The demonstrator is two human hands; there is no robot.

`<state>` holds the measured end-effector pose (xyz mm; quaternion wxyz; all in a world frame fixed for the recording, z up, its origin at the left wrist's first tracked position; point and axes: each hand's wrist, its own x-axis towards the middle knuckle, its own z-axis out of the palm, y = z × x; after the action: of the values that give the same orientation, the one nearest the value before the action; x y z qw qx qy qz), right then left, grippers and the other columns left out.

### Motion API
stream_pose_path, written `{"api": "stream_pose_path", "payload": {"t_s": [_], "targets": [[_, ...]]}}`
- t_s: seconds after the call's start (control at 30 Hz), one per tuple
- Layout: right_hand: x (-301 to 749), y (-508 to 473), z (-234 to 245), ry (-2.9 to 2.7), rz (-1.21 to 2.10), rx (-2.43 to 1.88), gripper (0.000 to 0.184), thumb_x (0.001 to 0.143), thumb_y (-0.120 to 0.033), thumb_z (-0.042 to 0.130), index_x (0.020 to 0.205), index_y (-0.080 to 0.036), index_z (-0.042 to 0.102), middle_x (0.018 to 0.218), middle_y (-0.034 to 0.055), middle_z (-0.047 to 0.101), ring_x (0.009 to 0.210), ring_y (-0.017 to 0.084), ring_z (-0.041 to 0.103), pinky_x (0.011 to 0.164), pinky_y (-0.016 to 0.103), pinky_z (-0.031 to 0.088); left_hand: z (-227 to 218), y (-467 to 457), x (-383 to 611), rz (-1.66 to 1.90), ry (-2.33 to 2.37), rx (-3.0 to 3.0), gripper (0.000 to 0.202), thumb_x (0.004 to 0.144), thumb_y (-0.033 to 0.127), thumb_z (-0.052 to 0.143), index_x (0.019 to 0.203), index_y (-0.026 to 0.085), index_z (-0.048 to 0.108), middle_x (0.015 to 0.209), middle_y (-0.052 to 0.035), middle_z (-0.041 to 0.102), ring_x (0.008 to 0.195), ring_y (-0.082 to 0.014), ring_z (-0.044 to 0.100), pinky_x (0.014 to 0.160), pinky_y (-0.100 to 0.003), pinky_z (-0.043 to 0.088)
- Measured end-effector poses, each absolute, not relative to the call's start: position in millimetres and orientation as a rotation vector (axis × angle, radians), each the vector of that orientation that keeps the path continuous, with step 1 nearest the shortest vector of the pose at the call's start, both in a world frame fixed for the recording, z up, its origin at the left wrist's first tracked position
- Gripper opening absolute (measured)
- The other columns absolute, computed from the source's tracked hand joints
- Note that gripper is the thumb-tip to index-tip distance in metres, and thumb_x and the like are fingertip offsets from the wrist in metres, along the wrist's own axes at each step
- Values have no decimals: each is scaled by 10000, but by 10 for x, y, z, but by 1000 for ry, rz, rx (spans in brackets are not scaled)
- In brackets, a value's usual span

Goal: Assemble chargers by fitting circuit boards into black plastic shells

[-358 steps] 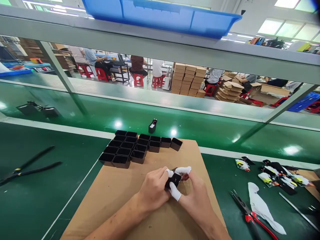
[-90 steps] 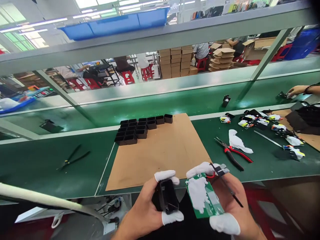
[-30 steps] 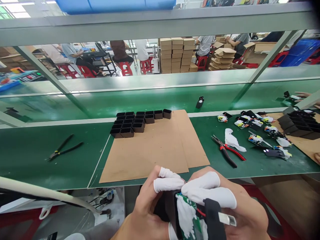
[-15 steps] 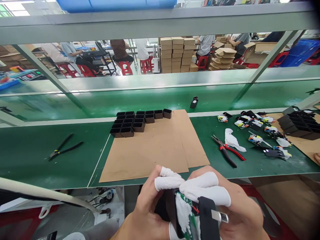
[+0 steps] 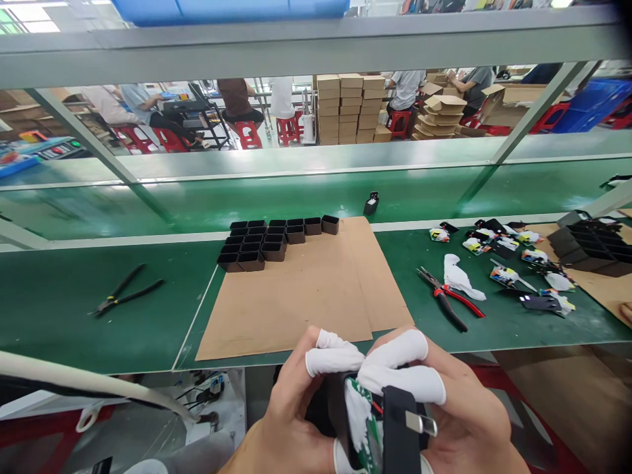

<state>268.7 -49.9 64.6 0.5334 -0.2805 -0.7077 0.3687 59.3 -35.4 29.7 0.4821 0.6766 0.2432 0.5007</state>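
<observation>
Low in the view, in front of the bench edge, my left hand [image 5: 291,408] grips a black plastic housing [image 5: 322,411], white cots on the fingertips. My right hand [image 5: 464,421] presses a green circuit board [image 5: 363,421] smeared with white paste into that housing; a black end cap with metal prongs [image 5: 405,424] sits on the board. Both hands are closed and their fingertips meet above the parts.
A brown cardboard sheet [image 5: 306,289] lies on the green bench, with several empty black housings [image 5: 266,240] at its far left corner. Red-handled pliers [image 5: 449,303], a white cloth [image 5: 457,276] and loose boards [image 5: 513,253] lie right. Black pliers [image 5: 126,295] lie left. A small black unit [image 5: 370,203] stands on the conveyor.
The board and cap have slid a little further down into the housing. The black unit on the conveyor has moved left. A co-worker's hand at far right is gone.
</observation>
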Motion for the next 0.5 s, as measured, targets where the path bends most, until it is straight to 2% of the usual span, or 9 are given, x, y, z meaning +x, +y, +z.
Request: {"api": "stream_pose_path", "payload": {"t_s": [0.17,0.27,0.37,0.5], "targets": [[2680,-509,655,-1687,867,-711,385,858,-170,880,1206,-273,751,1004,86,664,809,218,683,685,317,609,276,-359,584,1231,618,1650,747,674,337,1057,1320,302,684,1069,-58,575,933,-231,612,764,-318,545],[2677,-511,652,-1636,818,-700,314,899,-216,846,1194,-274,756,972,79,669,806,223,681,699,328,618,265,-359,595,1234,603,1631,782,659,352,1064,1341,305,684,1074,-62,602,944,-231,635,790,-315,570],[2692,-546,625,-1510,772,-723,284,895,-343,864,1153,-283,765,953,86,691,827,259,674,657,346,612,236,-367,616,1235,599,1558,795,628,375,1079,1323,296,701,1088,-72,634,955,-231,675,832,-309,603],[2717,-604,620,-1321,863,-827,416,786,-487,950,1083,-268,757,968,104,690,814,288,683,589,359,620,204,-386,648,1240,570,1402,896,523,425,1106,1314,286,709,1066,-69,638,882,-214,706,791,-301,635]]}}
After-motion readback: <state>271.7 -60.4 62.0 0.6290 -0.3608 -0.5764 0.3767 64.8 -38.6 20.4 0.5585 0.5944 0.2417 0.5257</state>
